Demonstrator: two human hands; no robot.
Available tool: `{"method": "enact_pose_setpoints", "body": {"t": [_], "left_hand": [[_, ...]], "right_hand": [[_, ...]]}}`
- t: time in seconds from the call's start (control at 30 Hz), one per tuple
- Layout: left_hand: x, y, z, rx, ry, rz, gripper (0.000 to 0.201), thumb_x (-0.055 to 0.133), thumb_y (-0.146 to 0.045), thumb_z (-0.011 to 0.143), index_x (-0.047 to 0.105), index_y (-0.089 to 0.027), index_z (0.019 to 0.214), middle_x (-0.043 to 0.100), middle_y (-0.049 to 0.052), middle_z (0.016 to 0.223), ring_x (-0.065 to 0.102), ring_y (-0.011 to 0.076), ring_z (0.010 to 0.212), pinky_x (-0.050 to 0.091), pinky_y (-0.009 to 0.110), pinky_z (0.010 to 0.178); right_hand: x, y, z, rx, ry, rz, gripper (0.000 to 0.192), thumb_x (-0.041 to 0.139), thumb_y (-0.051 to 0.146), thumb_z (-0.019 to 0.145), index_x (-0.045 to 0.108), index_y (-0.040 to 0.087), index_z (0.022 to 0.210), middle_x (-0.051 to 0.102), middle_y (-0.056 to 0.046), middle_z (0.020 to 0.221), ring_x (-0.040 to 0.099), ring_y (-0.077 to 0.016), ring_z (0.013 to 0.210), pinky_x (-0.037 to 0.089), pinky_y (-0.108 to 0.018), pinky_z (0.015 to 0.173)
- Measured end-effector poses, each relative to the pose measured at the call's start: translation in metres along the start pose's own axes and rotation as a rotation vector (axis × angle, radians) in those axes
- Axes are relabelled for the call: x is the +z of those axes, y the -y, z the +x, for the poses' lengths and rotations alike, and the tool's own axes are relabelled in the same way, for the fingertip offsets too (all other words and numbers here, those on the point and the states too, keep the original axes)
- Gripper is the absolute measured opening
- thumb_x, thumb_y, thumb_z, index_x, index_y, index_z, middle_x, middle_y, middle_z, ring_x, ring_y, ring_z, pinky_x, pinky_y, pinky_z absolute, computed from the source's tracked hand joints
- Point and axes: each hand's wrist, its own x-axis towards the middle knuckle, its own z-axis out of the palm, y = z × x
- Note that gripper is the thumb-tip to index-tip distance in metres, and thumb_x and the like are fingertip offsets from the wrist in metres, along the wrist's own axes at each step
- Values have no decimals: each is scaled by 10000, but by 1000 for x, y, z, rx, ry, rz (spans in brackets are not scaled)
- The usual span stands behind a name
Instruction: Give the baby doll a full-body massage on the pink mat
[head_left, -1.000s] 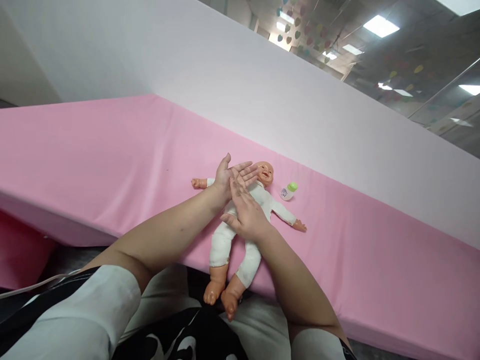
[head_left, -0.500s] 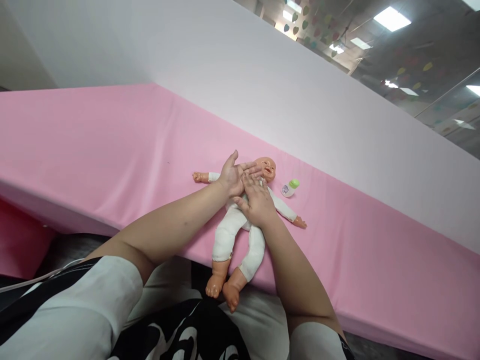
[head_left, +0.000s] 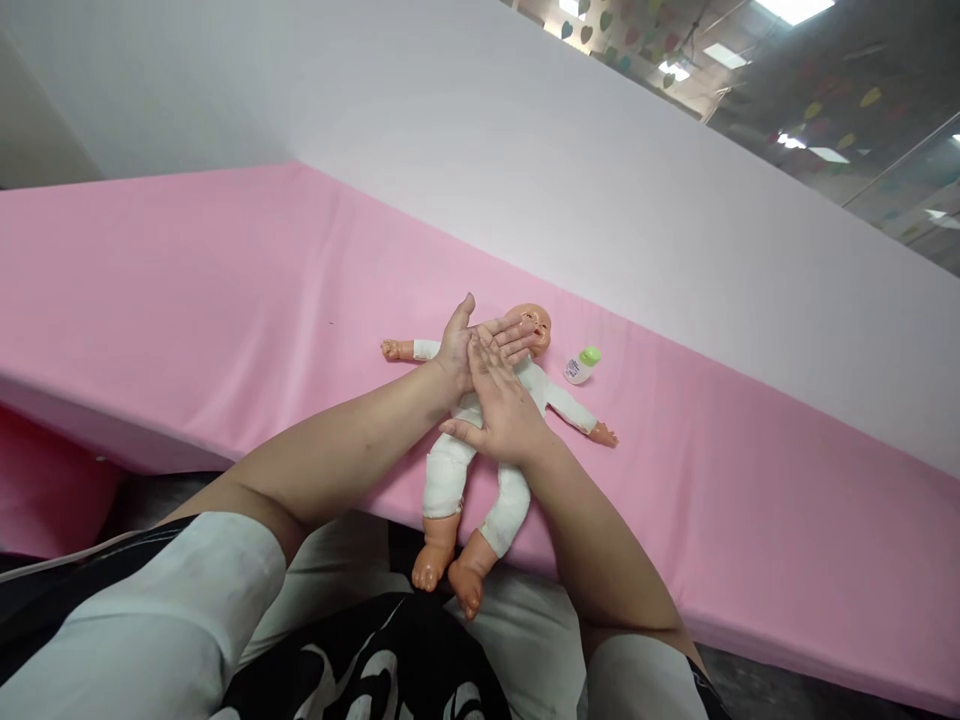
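Observation:
A baby doll point(head_left: 534, 380) with a white cloth body lies on its back on the pink padded bench, its feet hanging over the near edge. Above its chest I hold my left hand point(head_left: 469, 350) palm up, fingers stretched out. My right hand point(head_left: 504, 405) lies flat, palm down, across the left palm, with its thumb spread out. Neither hand holds an object. Between them they hide much of the doll's torso and part of its face. To the right of the doll's head stands a small clear bottle point(head_left: 577, 370) with a green cap and a printed label.
The pink bench cover point(head_left: 750, 480) stretches away to both sides. Behind it rises a white wall point(head_left: 600, 190), with a glass pane and ceiling lights at upper right. A red block point(head_left: 52, 485) is at lower left, near a thin cable point(head_left: 67, 565).
My right hand has slid to the left over the left palm, its fingertips now nearer the left thumb. The left hand stays almost in place. The view has shifted slightly.

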Motion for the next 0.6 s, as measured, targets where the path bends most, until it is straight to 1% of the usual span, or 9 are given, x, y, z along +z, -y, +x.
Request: {"method": "enact_pose_setpoints", "body": {"t": [0.07,0.13,0.2,0.33,0.43,0.53,0.6], "left_hand": [[5,5,-2,-35,15,10,937,269,-817,963,526,-104,1513,665,248,1428,639,389,1348,476,581,1152],[8,9,-3,-61,18,16,922,285,-810,965,522,-111,1519,662,241,1436,636,391,1353,471,582,1156],[10,11,-3,-59,7,12,906,288,-792,974,519,-104,1518,664,245,1430,637,395,1349,471,586,1157],[6,5,0,13,-51,12,902,309,-785,970,515,-92,1509,673,255,1403,644,401,1336,497,581,1134],[-2,-5,2,79,-118,35,903,357,-797,952,523,-98,1500,683,250,1380,653,394,1327,540,547,1090],[-9,-13,3,132,-183,58,902,371,-814,944,556,-102,1465,689,246,1364,665,371,1315,575,492,1052],[-10,-15,3,142,-202,59,889,360,-818,948,576,-112,1442,696,234,1355,672,350,1308,585,460,1044]], "right_hand": [[1,-5,2,55,-1,-40,1121,497,790,968,-36,157,1724,85,-155,1800,24,-355,1680,81,-602,1360],[1,-11,4,121,-9,-75,1060,472,758,998,-16,161,1726,102,-151,1798,21,-353,1680,35,-619,1353],[2,-17,6,169,-18,-101,1017,475,728,1014,16,167,1728,115,-147,1796,23,-349,1681,7,-626,1346],[3,-24,8,219,-5,-97,952,498,682,1029,99,173,1727,139,-154,1790,69,-342,1680,37,-618,1346],[4,-24,8,191,21,-66,925,512,669,1029,169,156,1718,205,-171,1774,138,-338,1672,70,-608,1352],[3,-20,7,105,26,-33,911,547,639,1025,214,136,1708,243,-174,1764,168,-325,1668,137,-571,1361],[3,-17,5,39,26,-10,831,517,580,1055,241,137,1701,285,-165,1753,192,-307,1664,173,-559,1360]]}}
